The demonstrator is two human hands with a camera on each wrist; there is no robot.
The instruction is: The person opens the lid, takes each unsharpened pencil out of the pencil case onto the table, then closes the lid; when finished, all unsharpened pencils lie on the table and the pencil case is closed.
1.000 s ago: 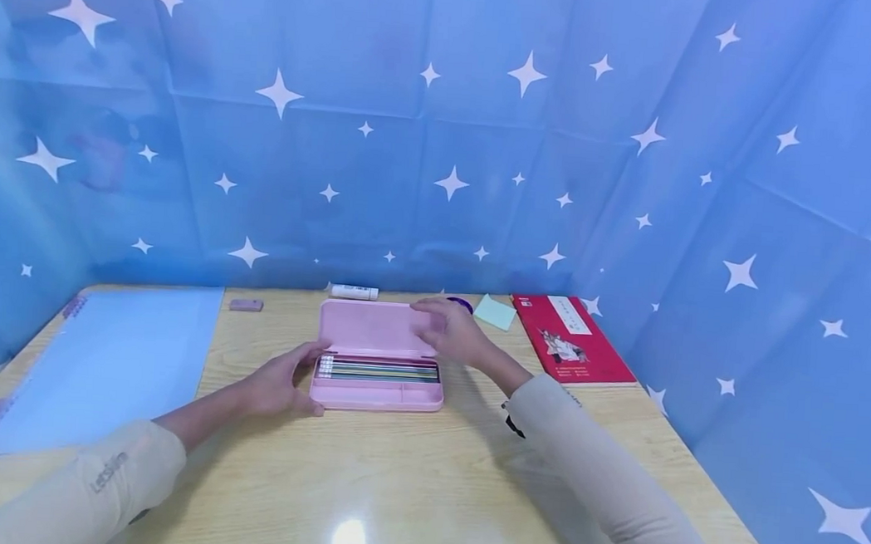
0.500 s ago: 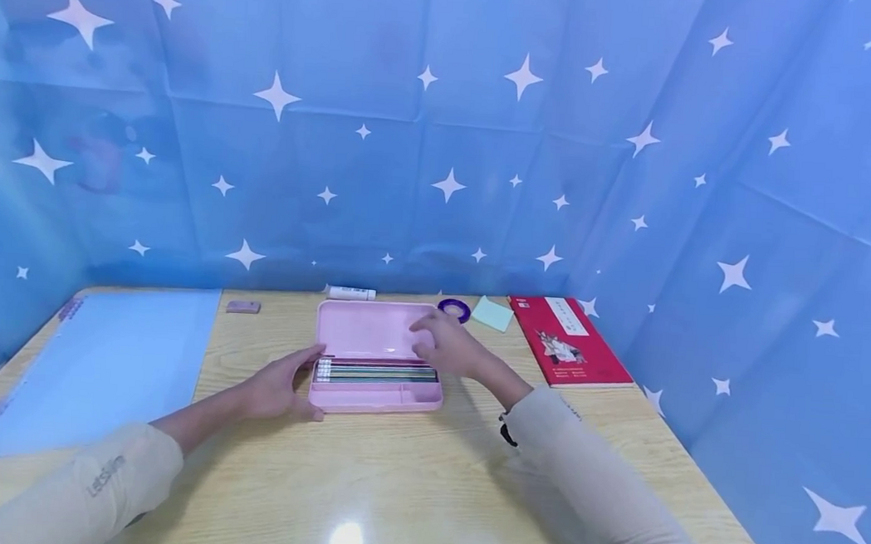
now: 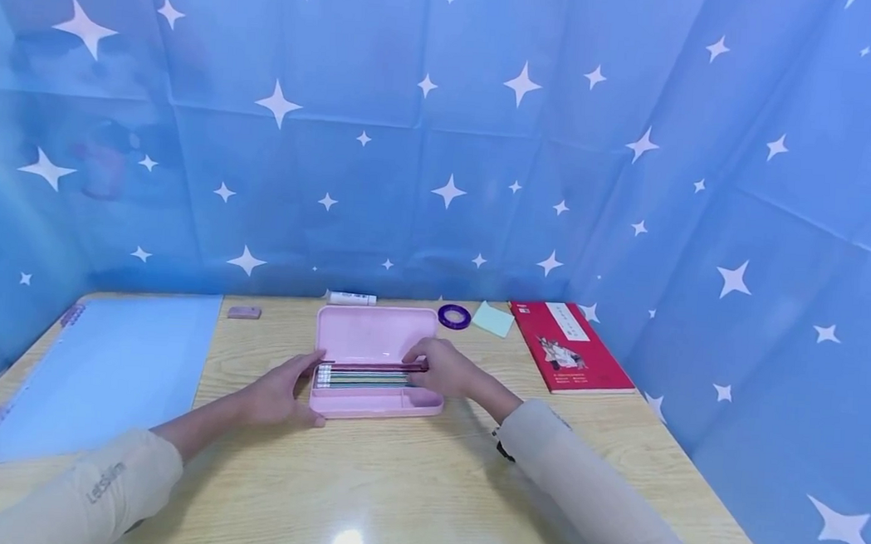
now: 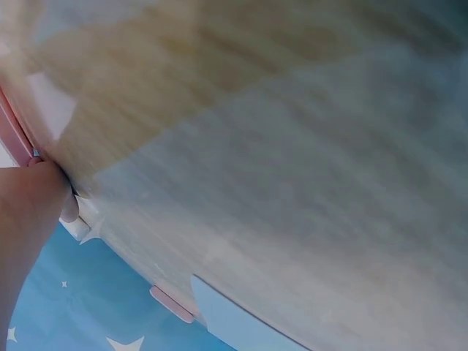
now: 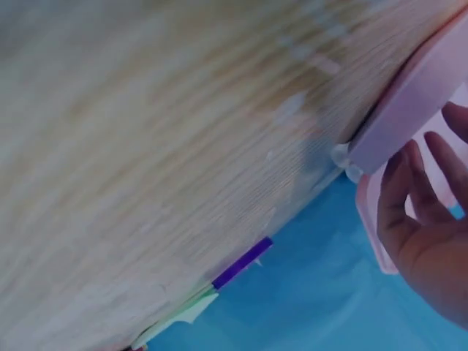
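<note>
In the head view a pink pencil case (image 3: 363,402) stands on the table with its lid (image 3: 367,332) raised at the back. Several pencils (image 3: 365,378) lie side by side in its rear compartment. My left hand (image 3: 278,391) grips the case's left end, thumb at the front corner and fingers at the back one. My right hand (image 3: 448,368) reaches into the right end of the case, fingers bent over the pencils' ends. The right wrist view shows those fingers (image 5: 439,172) behind the case's side wall, which hides what their tips touch.
Behind the case lies a white tube (image 3: 351,298). A purple tape roll (image 3: 442,320), pale green sticky notes (image 3: 493,319) and a red book (image 3: 571,347) are at the back right. A mauve eraser (image 3: 244,313) and a pale blue sheet (image 3: 111,369) are at left.
My right hand has moved from the raised lid down to the pencils in the case, uncovering the purple tape roll. My left hand has kept its place on the case.
</note>
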